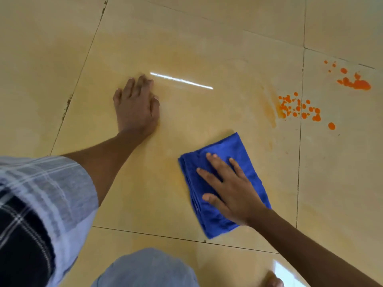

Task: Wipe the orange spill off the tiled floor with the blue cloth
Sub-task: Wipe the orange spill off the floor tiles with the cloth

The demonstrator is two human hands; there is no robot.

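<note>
At lower centre, right hand (232, 191) presses flat, fingers spread, on the folded blue cloth (222, 183); left hand (137, 106) braces flat on the tiled floor (207, 27). Orange spill (300, 108) remains at right. Risk: a loaded cloth smears residue across grout lines.

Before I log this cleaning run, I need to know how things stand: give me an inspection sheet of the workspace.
Surface: tiled floor, glossy beige, faint orange smear film mid-tile.
Job's things: blue cloth, folded, flat on floor; orange spill, droplets and a larger blob to the far right, apart from the cloth.
Clutter: nothing seen.
Hands: right hand presses the cloth, fingers straight; left hand flat on the bare floor.
Cables: nothing seen.
Surroundings: plaid sleeve, knee, light reflection.
</note>
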